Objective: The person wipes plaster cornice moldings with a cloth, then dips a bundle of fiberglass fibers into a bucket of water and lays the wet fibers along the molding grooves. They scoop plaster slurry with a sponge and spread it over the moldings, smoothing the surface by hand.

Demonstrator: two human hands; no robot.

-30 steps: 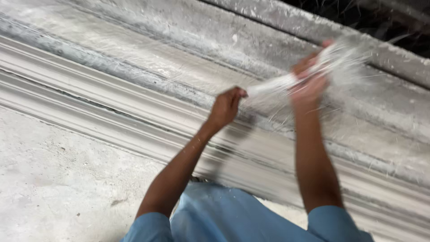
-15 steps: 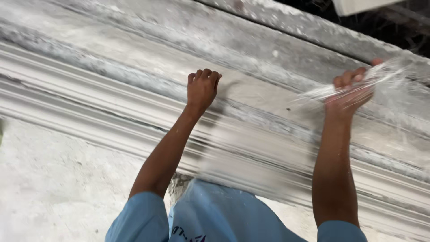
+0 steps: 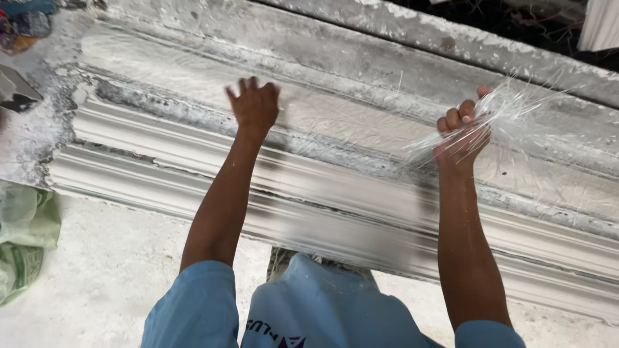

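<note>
Fibre is what we are gripping: a loose bundle of glassy white strands (image 3: 496, 119) is sitting in our right hand (image 3: 461, 132), out over the far side of the long white moulding (image 3: 361, 212), and stray threads are fanning off it up and to the right. The right fingers (image 3: 454, 119) are curling tightly into a fist around the bundle, the thumb is poking up above it, and the strands are spilling out past the knuckles on both sides. Our left hand (image 3: 253, 106) is holding nothing; its fingers are spreading wide, palm down, over the flat band of wet-looking plaster along the top of the moulding, and we cannot tell whether the palm is pressing on it or hovering just above.

The moulding is running from left to lower right, its stepped ridges facing us and blurring in the middle. It is lying on a rough, plaster-spattered grey surface (image 3: 84, 283). A crumpled green bag (image 3: 22, 238) is resting at the left edge, well apart from both hands. Our blue sleeves and shirt (image 3: 309, 316) are filling the bottom.
</note>
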